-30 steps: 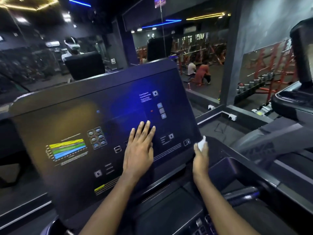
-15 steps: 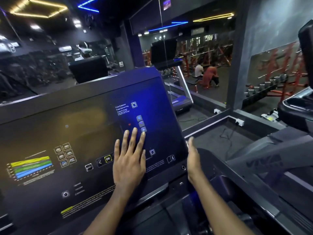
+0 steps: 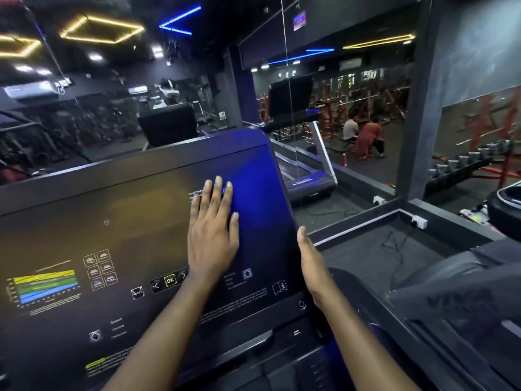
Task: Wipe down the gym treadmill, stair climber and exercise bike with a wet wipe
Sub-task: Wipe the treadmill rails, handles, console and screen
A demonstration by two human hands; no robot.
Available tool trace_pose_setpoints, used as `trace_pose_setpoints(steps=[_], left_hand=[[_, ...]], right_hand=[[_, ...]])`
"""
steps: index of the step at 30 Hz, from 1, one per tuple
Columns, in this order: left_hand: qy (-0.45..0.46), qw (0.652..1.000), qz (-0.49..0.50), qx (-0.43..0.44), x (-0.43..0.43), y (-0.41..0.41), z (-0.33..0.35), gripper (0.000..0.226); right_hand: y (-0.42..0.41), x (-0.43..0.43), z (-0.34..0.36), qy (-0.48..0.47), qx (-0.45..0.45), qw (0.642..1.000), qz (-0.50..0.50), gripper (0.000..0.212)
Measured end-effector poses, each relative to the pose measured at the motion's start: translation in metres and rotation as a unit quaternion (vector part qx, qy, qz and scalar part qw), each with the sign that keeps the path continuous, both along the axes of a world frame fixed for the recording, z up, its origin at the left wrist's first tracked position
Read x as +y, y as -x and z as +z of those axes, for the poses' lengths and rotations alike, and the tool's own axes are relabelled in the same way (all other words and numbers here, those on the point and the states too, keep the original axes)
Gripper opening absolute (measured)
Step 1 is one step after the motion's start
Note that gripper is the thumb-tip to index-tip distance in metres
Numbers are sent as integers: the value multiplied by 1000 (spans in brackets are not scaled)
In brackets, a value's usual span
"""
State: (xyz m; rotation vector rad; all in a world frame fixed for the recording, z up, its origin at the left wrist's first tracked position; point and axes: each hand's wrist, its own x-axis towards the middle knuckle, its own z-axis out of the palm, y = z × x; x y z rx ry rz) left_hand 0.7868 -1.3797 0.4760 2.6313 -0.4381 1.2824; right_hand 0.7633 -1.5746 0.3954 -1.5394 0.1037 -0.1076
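Observation:
The treadmill console [image 3: 127,215] fills the lower left, a wide dark touchscreen with coloured bars and an OK button. My left hand [image 3: 212,235] lies flat on the screen's right part, fingers straight and together, pointing up. My right hand [image 3: 313,266] is seen edge-on against the console's right side edge, its visible finger straight; the other fingers are hidden behind the edge. No wet wipe shows in this view.
A neighbouring dark machine [image 3: 465,300] stands close on the right. Beyond the console a mirror wall [image 3: 352,122] reflects the gym and two people. A low ledge with white sockets [image 3: 420,222] and a loose cable [image 3: 394,244] lies on the floor ahead.
My left hand slid up and to the right across the screen. The white wipe seen at my right hand a second ago is out of sight. My view shifted right.

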Motion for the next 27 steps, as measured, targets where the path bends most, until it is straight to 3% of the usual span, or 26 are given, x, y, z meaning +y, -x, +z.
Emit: trace_pose_setpoints(steps=[5,9,12,16,18,27], left_hand=[[-6,1000,16,3,0,-32,51,63],[-19,1000,20,-14,5,-49,81,62],[-17,999,38,-29,2,-53,83,60],[-15,998,51,-35,-1,-54,80,61],[-7,999,41,-33,-1,-54,81,60],[-17,999,-45,23,29,-38,105,54]], right_hand=[[-42,11,86,26,-81,996,10,116],[-78,19,139,25,-139,989,40,107],[-64,18,111,35,-154,987,26,103],[-27,10,37,27,-114,993,17,117],[-32,8,38,18,-117,993,19,117],[-116,27,188,100,-243,964,40,83]])
